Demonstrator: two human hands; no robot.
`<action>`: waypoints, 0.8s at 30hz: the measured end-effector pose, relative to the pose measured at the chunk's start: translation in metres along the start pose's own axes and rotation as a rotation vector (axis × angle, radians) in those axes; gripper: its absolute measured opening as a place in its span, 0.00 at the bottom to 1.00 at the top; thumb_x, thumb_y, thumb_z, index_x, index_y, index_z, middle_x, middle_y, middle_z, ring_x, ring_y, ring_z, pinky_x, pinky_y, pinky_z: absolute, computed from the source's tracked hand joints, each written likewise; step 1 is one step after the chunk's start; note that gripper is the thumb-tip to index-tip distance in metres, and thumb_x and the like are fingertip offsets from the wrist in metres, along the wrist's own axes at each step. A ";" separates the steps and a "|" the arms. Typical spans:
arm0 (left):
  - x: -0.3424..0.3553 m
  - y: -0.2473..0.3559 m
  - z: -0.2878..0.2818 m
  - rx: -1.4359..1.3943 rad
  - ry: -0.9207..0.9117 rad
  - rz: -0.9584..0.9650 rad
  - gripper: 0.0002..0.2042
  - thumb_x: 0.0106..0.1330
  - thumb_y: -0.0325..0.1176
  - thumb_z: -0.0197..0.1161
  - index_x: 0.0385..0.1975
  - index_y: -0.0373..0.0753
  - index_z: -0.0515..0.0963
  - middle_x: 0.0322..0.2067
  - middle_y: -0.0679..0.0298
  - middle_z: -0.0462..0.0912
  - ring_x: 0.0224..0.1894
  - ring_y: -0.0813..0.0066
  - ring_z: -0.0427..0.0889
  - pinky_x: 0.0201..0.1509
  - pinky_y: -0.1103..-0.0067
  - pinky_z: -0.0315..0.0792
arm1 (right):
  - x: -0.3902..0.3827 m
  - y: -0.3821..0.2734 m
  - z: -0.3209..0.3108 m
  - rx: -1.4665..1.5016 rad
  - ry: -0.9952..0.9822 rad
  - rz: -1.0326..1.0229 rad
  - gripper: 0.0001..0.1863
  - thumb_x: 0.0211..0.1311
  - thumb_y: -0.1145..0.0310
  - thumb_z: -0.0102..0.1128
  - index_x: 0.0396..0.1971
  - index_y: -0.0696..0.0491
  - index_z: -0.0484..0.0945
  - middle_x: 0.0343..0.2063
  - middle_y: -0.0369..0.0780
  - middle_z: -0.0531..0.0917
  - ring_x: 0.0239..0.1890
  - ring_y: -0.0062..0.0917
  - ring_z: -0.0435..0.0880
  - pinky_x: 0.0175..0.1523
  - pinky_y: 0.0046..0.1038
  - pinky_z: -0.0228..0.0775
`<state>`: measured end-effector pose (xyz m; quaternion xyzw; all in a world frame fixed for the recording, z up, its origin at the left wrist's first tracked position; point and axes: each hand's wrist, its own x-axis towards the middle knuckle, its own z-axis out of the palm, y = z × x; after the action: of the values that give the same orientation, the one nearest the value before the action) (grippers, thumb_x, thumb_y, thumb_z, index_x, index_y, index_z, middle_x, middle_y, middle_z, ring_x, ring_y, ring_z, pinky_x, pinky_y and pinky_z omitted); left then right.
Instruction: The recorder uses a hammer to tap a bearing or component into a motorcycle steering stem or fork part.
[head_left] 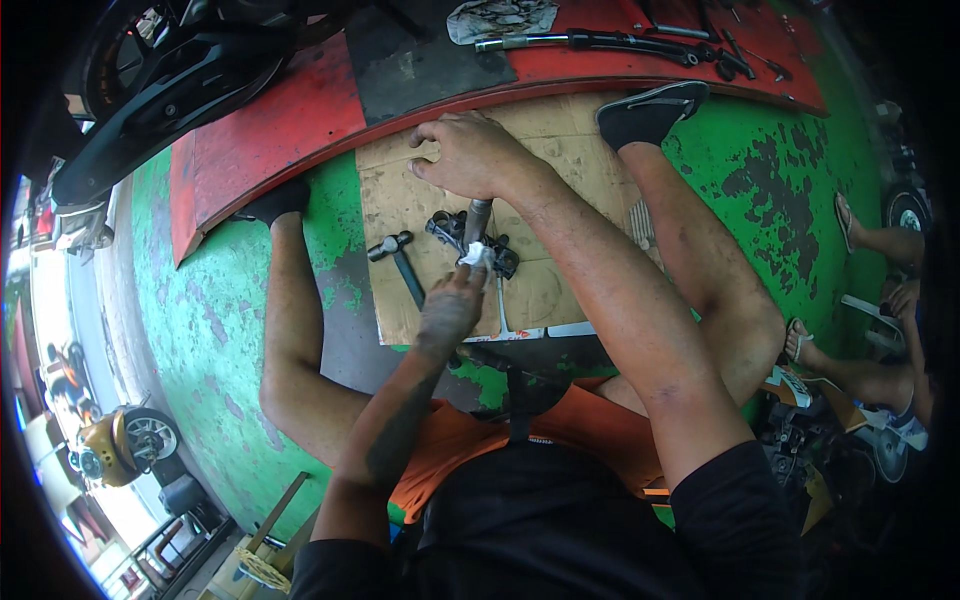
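My left hand (452, 308) is closed on a small white rag (477, 256), pressed against the lower part of a grey metal tube (479, 220). Over the tube's far end is my right hand (470, 155), its fingers curved and apart. The heel of that hand hides the tube's top, so I cannot tell whether it touches. Around the tube's lower end lies a dark metal clamp-like part (505, 258), partly covered by the rag. A ball-peen hammer (400, 262) rests left of it on the cardboard sheet (400, 315).
Beyond the cardboard runs a red platform (300, 120), bearing a black-and-silver shock-like rod (590, 40), a dirty cloth (500, 18) and several tools. A motorcycle wheel (115, 60) stands at far left. Another person's leg (860, 375) and dark machine parts (800, 440) are at right.
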<state>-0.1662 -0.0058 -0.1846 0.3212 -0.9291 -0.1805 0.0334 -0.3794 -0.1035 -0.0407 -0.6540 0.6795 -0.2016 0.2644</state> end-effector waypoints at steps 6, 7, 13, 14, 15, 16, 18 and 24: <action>0.028 0.019 0.021 0.391 -0.229 -0.174 0.25 0.69 0.39 0.55 0.67 0.48 0.68 0.36 0.59 0.82 0.34 0.62 0.87 0.35 0.67 0.80 | -0.001 -0.009 0.005 0.004 0.003 -0.017 0.27 0.61 0.47 0.62 0.55 0.48 0.79 0.57 0.46 0.80 0.64 0.42 0.73 0.70 0.41 0.61; 0.033 0.018 0.023 0.391 -0.228 -0.170 0.25 0.69 0.39 0.55 0.67 0.48 0.68 0.36 0.59 0.82 0.34 0.62 0.87 0.35 0.67 0.80 | -0.002 -0.009 0.005 0.000 0.000 -0.032 0.27 0.61 0.47 0.62 0.55 0.48 0.79 0.57 0.46 0.80 0.64 0.42 0.72 0.70 0.42 0.60; 0.024 0.021 0.009 0.180 -0.330 -0.254 0.28 0.66 0.33 0.56 0.68 0.43 0.65 0.40 0.52 0.84 0.41 0.53 0.87 0.42 0.63 0.81 | -0.005 -0.009 0.003 -0.046 -0.018 -0.036 0.27 0.61 0.47 0.61 0.55 0.48 0.79 0.58 0.45 0.79 0.66 0.40 0.71 0.72 0.44 0.59; 0.016 0.021 0.008 0.178 -0.333 -0.262 0.28 0.65 0.34 0.58 0.68 0.43 0.65 0.40 0.53 0.85 0.41 0.54 0.87 0.42 0.63 0.80 | -0.006 -0.009 0.002 -0.044 -0.018 -0.034 0.27 0.61 0.47 0.61 0.55 0.48 0.79 0.58 0.45 0.79 0.66 0.40 0.71 0.72 0.44 0.59; 0.011 0.019 0.007 0.176 -0.337 -0.271 0.29 0.64 0.34 0.60 0.67 0.43 0.66 0.40 0.53 0.85 0.41 0.54 0.87 0.42 0.63 0.80 | -0.005 -0.009 0.000 -0.033 -0.039 -0.019 0.27 0.61 0.47 0.61 0.55 0.48 0.79 0.58 0.44 0.79 0.66 0.40 0.71 0.72 0.43 0.59; 0.008 0.016 0.006 0.178 -0.341 -0.271 0.29 0.64 0.34 0.60 0.67 0.43 0.66 0.40 0.53 0.85 0.41 0.54 0.87 0.42 0.63 0.80 | -0.005 -0.010 -0.001 -0.023 -0.060 -0.004 0.27 0.61 0.48 0.61 0.55 0.48 0.79 0.58 0.44 0.78 0.66 0.40 0.71 0.72 0.42 0.59; 0.005 0.014 -0.002 0.125 -0.326 -0.284 0.31 0.62 0.35 0.62 0.68 0.43 0.65 0.41 0.54 0.85 0.41 0.57 0.87 0.41 0.65 0.80 | -0.005 -0.010 0.000 -0.012 -0.088 -0.010 0.27 0.61 0.48 0.61 0.55 0.48 0.79 0.58 0.44 0.78 0.66 0.39 0.71 0.71 0.42 0.60; 0.002 0.002 -0.007 0.187 -0.317 -0.169 0.31 0.62 0.36 0.62 0.68 0.48 0.66 0.42 0.58 0.85 0.39 0.59 0.87 0.40 0.65 0.81 | -0.006 -0.016 0.005 -0.012 -0.093 -0.028 0.27 0.61 0.49 0.61 0.55 0.48 0.79 0.58 0.44 0.79 0.65 0.39 0.72 0.71 0.40 0.62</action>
<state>-0.1677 -0.0074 -0.1775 0.3671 -0.9052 -0.1438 -0.1585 -0.3636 -0.0978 -0.0334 -0.6738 0.6584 -0.1708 0.2887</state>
